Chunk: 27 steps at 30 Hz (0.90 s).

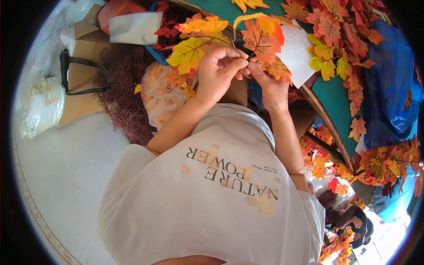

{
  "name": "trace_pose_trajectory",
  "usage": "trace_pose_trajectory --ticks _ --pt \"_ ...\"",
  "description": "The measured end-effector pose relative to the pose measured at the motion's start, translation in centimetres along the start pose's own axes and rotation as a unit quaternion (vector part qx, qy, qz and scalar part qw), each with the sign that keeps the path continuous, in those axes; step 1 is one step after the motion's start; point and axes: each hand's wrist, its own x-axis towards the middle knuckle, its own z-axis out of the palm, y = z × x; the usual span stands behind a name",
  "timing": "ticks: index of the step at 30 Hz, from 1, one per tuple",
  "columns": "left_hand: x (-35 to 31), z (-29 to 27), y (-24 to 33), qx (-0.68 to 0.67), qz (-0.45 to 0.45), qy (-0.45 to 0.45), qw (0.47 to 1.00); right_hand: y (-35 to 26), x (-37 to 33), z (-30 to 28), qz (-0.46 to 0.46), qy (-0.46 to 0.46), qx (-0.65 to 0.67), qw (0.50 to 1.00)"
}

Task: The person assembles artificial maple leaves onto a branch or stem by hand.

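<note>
Above the green table, both hands pinch a sprig of autumn leaves.
Left hand and right hand meet, fingertips closed on the leaf sprig; it looks partly assembled, with many loose leaves heaped on the table beyond, seemingly unused.

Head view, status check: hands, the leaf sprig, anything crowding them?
Left hand and right hand both pinch the leaf sprig at its stem. Sprig raised above the green table. Loose leaves piled close behind, not blocking.
</note>
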Motion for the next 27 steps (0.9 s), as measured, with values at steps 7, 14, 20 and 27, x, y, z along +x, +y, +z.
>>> trace_pose_trajectory --ticks 7,14,20,27 --pt "0.7 -1.6 1.2 0.04 -0.009 0.029 0.999 1.6 1.0 0.4 -0.028 -0.059 -0.106 0.992" --pt "1.4 -4.6 2.9 -0.066 -0.027 0.107 0.992 1.7 -0.1 0.2 -0.06 -0.079 -0.23 0.968" --pt "0.6 -4.4 2.6 -0.158 -0.076 0.127 0.976 1.5 -0.6 1.3 0.005 -0.061 -0.125 0.99" --pt "-2.6 -2.4 0.6 -0.039 -0.133 0.074 0.988 1.6 -0.5 2.0 -0.009 -0.055 -0.038 0.998"
